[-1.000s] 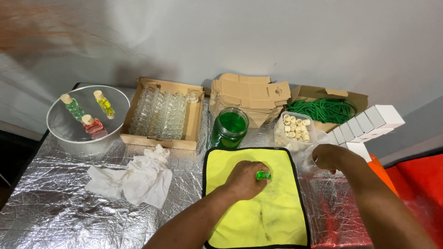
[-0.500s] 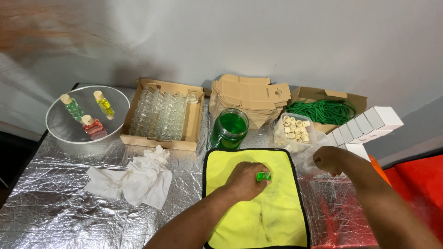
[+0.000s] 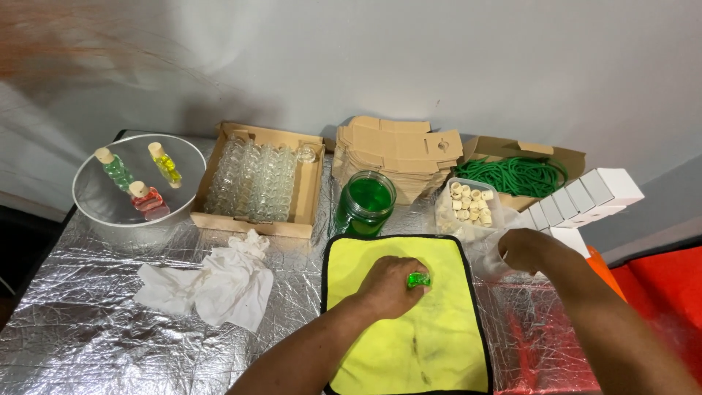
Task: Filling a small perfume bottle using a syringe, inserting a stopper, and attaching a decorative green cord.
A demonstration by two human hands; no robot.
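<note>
Left hand [image 3: 387,285] grips a small green bottle [image 3: 418,279] on the yellow cloth [image 3: 439,344]; a tilt could spill dye toward twelve o'clock.

A table [image 3: 88,322] covered in crinkled silver foil carries a yellow cloth [image 3: 431,351], a crumpled white rag [image 3: 219,285], a metal bowl [image 3: 91,212], a cardboard tray of glass bottles [image 3: 311,194], a jar of green liquid [image 3: 364,202], a tub of corks [image 3: 469,206], flat cardboard boxes [image 3: 398,150] and white boxes [image 3: 585,197]
</note>
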